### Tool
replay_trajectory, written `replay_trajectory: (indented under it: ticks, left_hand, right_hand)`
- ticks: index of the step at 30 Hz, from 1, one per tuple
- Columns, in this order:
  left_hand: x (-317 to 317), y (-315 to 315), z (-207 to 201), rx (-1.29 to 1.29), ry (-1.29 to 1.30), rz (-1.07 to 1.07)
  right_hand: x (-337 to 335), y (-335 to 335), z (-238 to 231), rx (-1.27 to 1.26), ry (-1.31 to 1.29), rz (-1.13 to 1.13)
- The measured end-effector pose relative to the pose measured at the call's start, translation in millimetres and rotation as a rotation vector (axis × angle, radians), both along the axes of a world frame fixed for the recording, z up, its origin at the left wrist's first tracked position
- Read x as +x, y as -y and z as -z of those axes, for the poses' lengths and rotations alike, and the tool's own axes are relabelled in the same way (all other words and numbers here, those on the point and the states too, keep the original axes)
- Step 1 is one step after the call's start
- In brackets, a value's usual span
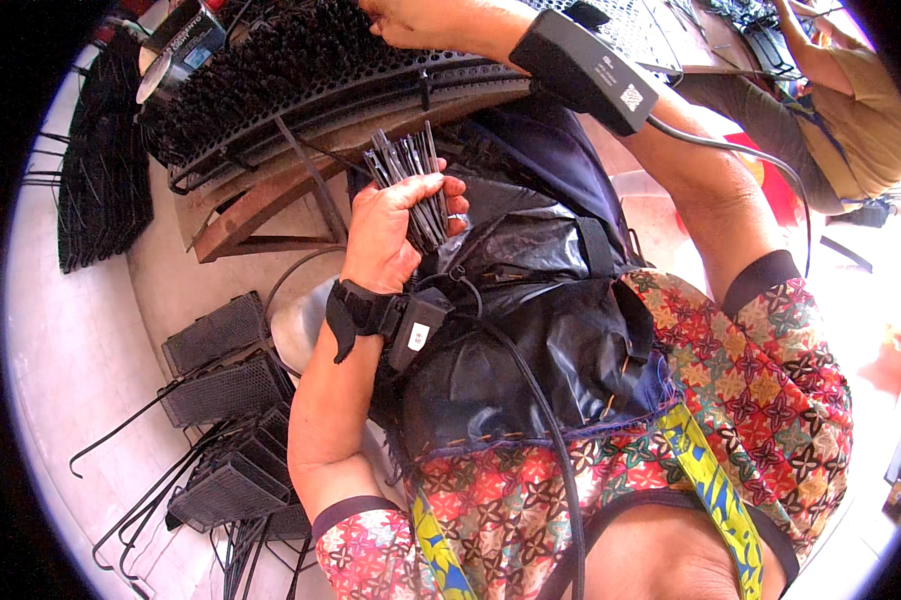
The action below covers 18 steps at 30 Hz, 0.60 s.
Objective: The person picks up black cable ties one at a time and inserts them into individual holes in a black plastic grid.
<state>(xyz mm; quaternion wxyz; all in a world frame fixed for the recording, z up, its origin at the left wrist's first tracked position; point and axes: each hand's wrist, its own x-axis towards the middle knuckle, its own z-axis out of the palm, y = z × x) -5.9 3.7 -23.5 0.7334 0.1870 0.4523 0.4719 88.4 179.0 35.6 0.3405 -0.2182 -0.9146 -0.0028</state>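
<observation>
My left hand (389, 222) is closed round a bundle of thin dark metal rods (411, 160), whose upper ends fan out above the fingers. It is held over my lap, in front of a shiny black apron (511, 370). My right hand (426, 22) reaches to the top edge of the view, above a perforated black metal rack (371, 92). Dense black upright pieces (261, 85) crowd that rack. The right fingers are mostly cut off by the edge, so what they hold does not show.
Brown beams (256, 215) support the rack. On the floor at lower left stand several black mesh baskets (236, 390) with long hooked rods. A stack of black parts (106, 160) lies at far left. Another person (861, 110) sits at upper right. Cables run from my wrist devices.
</observation>
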Motion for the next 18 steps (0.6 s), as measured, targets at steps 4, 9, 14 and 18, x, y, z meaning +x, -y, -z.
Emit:
replay_trajectory:
  ticks: [4,9,14,18]
  left_hand:
    - [1.4,0.6,-1.1,0.029,-0.026,0.02]
    - [4.7,2.2,-7.1,0.067,-0.006,-0.003]
    - [12.9,4.0,-6.8,0.174,0.035,0.041]
    - [21.0,6.1,-11.2,0.207,0.005,0.105]
  right_hand:
    - [20.9,15.1,-1.8,-0.056,-0.049,0.041]
    - [53.2,43.0,15.1,-0.561,-0.096,0.068]
    - [76.1,98.2,26.5,-1.348,-0.207,-0.082]
    - [72.6,116.5,37.5,-1.581,-0.523,-0.213]
